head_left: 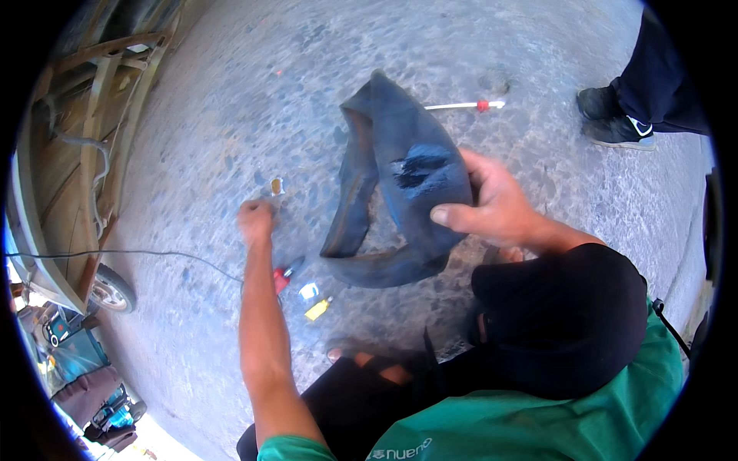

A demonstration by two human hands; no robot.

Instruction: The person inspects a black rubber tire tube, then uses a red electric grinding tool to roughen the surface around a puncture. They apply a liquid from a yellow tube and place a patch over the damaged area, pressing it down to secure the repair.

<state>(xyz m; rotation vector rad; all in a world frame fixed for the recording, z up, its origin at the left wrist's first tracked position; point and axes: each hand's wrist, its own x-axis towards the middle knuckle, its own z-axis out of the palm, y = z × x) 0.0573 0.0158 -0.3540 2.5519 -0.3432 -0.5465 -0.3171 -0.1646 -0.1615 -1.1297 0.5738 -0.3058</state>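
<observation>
My right hand [492,196] grips a dark, flattened rubber inner tube [357,266], thumb on the front and fingers behind it. The tube is raised above the floor and hangs in a bent loop. A scuffed bluish area with black marks [423,170] shows beside my thumb. Off to the left, my left hand [256,221] is low over the floor with its fingers closed; whatever they may hold is hidden. Just past those fingers lies a small brown and silver piece [277,186]. Nearer me lie a red-handled tool [283,278], a small white-and-blue packet [309,290] and a yellow tube [317,310].
Beyond the inner tube lies a white rod with a red piece [483,105]. Another person's dark shoes [615,115] stand at the far right. A wooden frame [100,100] with a wheel [111,290] borders the left, where a black cable [154,252] runs. A black cap [569,315] covers the lower right.
</observation>
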